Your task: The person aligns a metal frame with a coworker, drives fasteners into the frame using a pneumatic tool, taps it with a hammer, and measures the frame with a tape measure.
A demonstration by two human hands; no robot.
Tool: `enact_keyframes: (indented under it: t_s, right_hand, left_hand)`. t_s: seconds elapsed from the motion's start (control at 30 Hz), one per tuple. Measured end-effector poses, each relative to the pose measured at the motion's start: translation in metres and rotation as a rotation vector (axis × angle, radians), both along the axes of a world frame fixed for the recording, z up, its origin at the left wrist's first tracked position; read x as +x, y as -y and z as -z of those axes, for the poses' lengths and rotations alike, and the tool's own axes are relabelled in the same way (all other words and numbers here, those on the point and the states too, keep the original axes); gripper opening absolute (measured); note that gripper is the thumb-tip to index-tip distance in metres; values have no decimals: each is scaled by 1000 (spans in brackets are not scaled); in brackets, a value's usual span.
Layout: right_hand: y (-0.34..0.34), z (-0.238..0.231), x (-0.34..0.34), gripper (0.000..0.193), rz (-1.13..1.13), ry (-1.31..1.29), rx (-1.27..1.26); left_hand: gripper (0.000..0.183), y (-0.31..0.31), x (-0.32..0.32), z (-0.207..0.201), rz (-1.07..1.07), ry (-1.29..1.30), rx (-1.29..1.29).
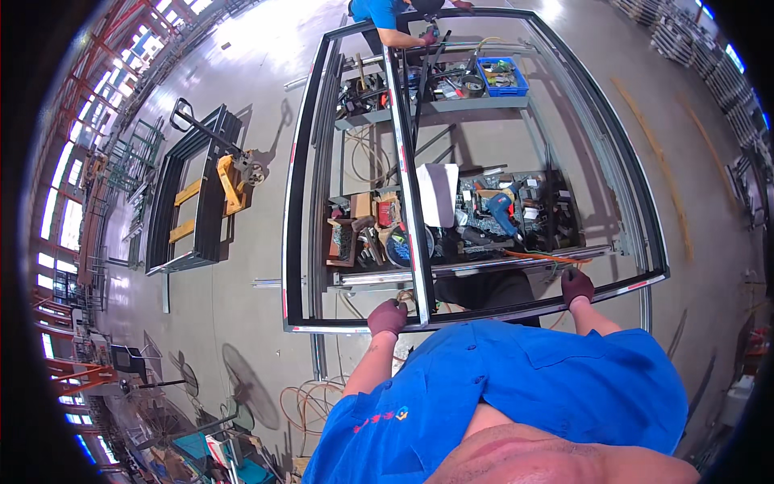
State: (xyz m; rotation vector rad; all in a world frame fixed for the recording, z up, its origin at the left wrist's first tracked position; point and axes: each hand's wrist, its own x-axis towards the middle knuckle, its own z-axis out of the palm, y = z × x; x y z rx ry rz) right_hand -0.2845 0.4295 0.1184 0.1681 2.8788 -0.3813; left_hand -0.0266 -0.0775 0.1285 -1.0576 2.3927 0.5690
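A large black metal window frame [641, 194] lies flat before me, raised on a stand, with a crossbar [403, 161] running from its near rail to its far rail. My left hand [389, 317], in a dark maroon glove, is closed over the near rail just left of the crossbar. On the same rail's right part my right hand [577, 286], gloved alike, is closed too. Both palms and some fingertips are hidden. Through the frame, below it, I see a blue power drill [501, 211] on a tray of hardware, and a white cloth [438, 194].
Across the frame a co-worker in blue [375, 12] holds a tool at the far rail. A blue crate [503, 77] sits on the far shelf. Left on the floor stand a yellow pallet truck [231, 184] and stacked black frames [165, 210]. Hoses [306, 407] coil near my left side.
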Motion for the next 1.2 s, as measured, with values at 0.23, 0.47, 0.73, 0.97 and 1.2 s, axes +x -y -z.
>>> enact_keyframes:
  t_s: [0.23, 0.47, 0.73, 0.97, 1.2]
  right_hand:
    - [-4, 6, -1, 42, -14, -18, -21]
    - [-3, 4, 0, 41, -6, -5, 0]
    - [-1, 1, -1, 40, 2, 5, -14]
    - [1, -2, 0, 39, 7, 0, -20]
    - [-5, 12, -3, 36, 5, -24, -1]
  left_hand:
    - [53, 0, 1, 1, 4, 10, 6]
    - [50, 2, 3, 14, -18, -32, -28]
    - [49, 2, 4, 17, -32, -39, -26]
    - [48, 2, 5, 21, -27, -68, -47]
    - [48, 2, 3, 17, -15, -43, -41]
